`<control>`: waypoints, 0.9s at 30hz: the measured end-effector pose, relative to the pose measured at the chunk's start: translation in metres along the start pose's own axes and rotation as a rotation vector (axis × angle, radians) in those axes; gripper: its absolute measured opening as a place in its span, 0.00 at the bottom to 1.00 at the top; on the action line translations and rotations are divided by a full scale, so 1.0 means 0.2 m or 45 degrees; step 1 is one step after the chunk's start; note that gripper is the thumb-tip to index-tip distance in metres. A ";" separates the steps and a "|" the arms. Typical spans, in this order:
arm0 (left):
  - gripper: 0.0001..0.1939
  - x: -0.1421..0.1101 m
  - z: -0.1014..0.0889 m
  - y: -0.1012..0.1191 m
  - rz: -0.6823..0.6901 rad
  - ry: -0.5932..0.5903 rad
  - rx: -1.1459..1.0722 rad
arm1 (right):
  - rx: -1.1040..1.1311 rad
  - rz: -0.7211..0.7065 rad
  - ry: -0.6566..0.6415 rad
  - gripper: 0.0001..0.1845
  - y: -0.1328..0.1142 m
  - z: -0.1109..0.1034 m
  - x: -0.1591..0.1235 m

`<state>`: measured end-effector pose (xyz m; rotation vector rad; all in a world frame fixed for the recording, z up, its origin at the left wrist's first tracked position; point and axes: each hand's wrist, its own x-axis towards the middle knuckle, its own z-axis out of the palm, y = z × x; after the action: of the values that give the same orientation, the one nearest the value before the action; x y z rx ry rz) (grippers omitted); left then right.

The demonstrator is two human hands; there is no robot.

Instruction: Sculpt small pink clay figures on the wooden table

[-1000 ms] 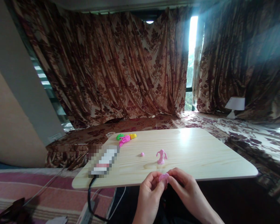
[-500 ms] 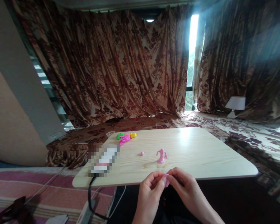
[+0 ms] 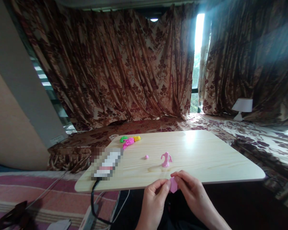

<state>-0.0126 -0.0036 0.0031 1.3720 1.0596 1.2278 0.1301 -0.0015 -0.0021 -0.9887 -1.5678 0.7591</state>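
Between my two hands, at the table's near edge, is a flat pink piece of what looks like modelling clay. My left hand pinches its left side between thumb and fingers. On the other side, the thumb and fingers of my right hand grip its right edge. A small pink figure with a flared base and two arm-like parts stands upright on the table, just beyond my hands. To the left of the figure lies a little pink ball.
The pale wooden table carries pink tools, a green piece and a yellow piece at its far left. A blurred-out object with a black cable lies at left. A white lamp stands back right.
The pink piece has turned so that its flat face shows more. My right hand's fingers have shifted slightly along its edge; the figure and ball have stayed put.
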 end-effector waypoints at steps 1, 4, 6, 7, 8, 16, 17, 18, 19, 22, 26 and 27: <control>0.13 0.00 0.00 0.00 -0.003 0.011 -0.009 | 0.011 0.005 0.000 0.11 0.00 0.00 0.00; 0.13 0.00 0.01 -0.01 -0.027 0.034 -0.078 | 0.052 0.024 -0.075 0.10 -0.01 0.00 0.00; 0.13 0.00 0.01 -0.02 -0.041 0.021 -0.114 | 0.062 0.021 -0.123 0.10 -0.03 0.00 0.00; 0.13 0.00 0.01 -0.02 -0.041 0.013 -0.117 | 0.056 0.012 -0.128 0.10 -0.03 0.00 0.00; 0.13 0.00 0.01 -0.02 -0.036 0.006 -0.112 | 0.044 0.001 -0.124 0.11 -0.04 0.00 0.00; 0.14 0.00 0.00 -0.03 -0.043 0.016 -0.045 | 0.014 0.041 -0.055 0.11 0.01 -0.01 0.02; 0.15 0.01 0.01 -0.03 -0.039 0.005 -0.056 | 0.008 0.049 -0.066 0.11 0.01 -0.01 0.02; 0.14 0.01 0.01 -0.03 -0.029 -0.007 -0.063 | -0.001 0.052 -0.079 0.11 0.00 -0.01 0.01; 0.14 0.01 0.01 -0.03 -0.017 -0.019 -0.061 | -0.011 0.049 -0.094 0.11 0.00 -0.01 0.01; 0.13 0.01 0.01 -0.02 0.005 -0.041 -0.022 | -0.031 0.032 -0.083 0.12 -0.01 -0.01 0.01; 0.13 0.01 0.01 -0.01 -0.013 -0.062 -0.006 | -0.022 0.026 -0.062 0.13 -0.01 -0.01 0.02; 0.13 0.01 0.00 -0.01 -0.017 -0.070 -0.010 | -0.017 0.029 -0.069 0.13 -0.01 -0.01 0.02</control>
<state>-0.0115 -0.0023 0.0009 1.3828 1.0232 1.1771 0.1315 0.0018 0.0024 -1.0044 -1.6127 0.7980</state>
